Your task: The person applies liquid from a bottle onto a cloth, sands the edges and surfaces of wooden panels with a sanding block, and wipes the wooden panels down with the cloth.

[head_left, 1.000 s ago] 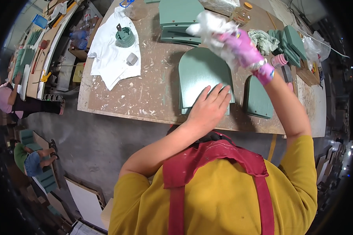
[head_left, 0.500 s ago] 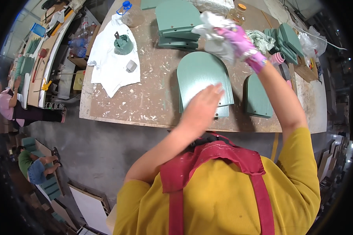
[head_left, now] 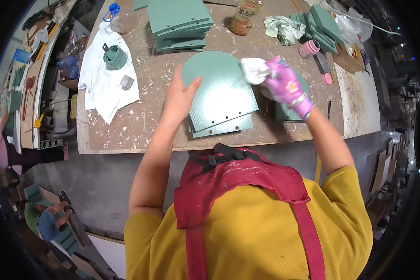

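Bare left hand (head_left: 179, 98) lies spread flat on the green panel's (head_left: 221, 93) left edge while the gloved right hand (head_left: 284, 86) clutches a white rag (head_left: 254, 70) at its top right, so probably best pinning it firmly and wiping evenly.

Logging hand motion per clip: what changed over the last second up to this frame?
The right hand, in a pink glove, came down from above the bench and now presses the white cloth on the arched green panel. The bare left hand slid from the panel's middle to its left edge. The panel, the stack under it and the workbench clutter stayed put.
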Motion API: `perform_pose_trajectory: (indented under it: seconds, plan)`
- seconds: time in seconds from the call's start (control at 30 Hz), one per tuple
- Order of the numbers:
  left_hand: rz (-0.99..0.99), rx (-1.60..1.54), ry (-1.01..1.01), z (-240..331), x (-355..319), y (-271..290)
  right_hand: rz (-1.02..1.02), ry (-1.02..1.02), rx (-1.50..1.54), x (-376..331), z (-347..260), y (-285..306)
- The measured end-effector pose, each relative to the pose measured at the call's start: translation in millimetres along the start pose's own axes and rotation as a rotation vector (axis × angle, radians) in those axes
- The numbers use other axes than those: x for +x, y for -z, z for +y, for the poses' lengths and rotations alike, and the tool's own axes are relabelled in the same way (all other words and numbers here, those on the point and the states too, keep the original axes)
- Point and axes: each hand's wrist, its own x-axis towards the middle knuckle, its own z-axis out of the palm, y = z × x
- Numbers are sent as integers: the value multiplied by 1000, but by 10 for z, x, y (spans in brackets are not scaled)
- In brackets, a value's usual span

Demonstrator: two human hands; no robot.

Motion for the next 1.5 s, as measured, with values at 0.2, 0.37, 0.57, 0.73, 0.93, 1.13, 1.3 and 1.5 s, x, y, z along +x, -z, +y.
perform_pose_trajectory:
  seconds: [0.2, 0.37, 0.57, 0.73, 0.93, 1.13, 1.3, 1.5]
  plan:
    - [16, -177, 30, 89, -14, -46, 102, 352, 253, -1, -1066, 200]
    - [79, -167, 32, -3, -32, -50, 46, 126, 224, -263, -706, 66]
    - [56, -289, 29, -108, 38, -124, -10, 373, 181, -51, -1428, 3]
    - [119, -241, 8, -7, -54, -86, 156, 190, 139, -389, -750, 7]
    - [73, -290, 13, -25, 20, -137, 36, 389, 201, -107, -1437, -83]
    - [136, -275, 13, 61, -69, -113, -86, -194, -15, -663, -213, -3]
    - [93, -303, 65, 36, -65, -128, 275, -36, 155, -570, -616, 196]
    - [121, -424, 146, 25, -19, -72, 286, -5, 130, -365, -566, -49]
